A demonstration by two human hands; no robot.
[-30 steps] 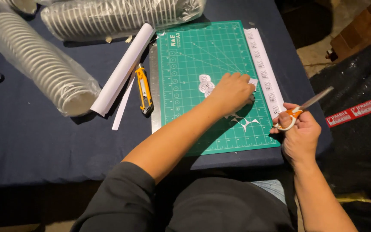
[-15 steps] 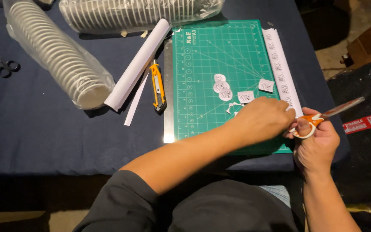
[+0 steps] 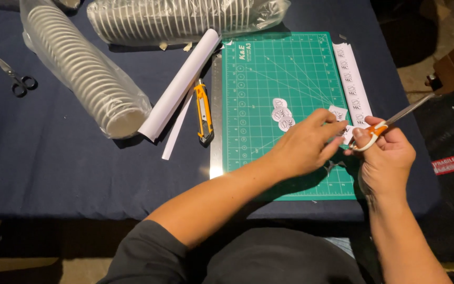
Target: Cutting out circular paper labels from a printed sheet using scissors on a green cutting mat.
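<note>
Surface: table under a dark blue cloth (image 3: 53,173), dim room, dark floor at right. Green cutting mat (image 3: 269,73) lies right of centre, a steel ruler (image 3: 216,121) along its left edge. Left of that: yellow utility knife (image 3: 202,110), rolled white paper (image 3: 179,87), two sleeves of stacked white cups (image 3: 85,79), small black scissors (image 3: 17,79). Printed paper strip (image 3: 350,79) lies along the mat's right edge; round cut-outs (image 3: 282,113) sit mid-mat.

Right hand (image 3: 387,158): closed around orange-handled scissors (image 3: 382,125), blades pointing up-right. Left hand (image 3: 303,147): fingers narrowed, pinching a small paper piece (image 3: 347,131) beside the scissors, over the mat's right side.
</note>
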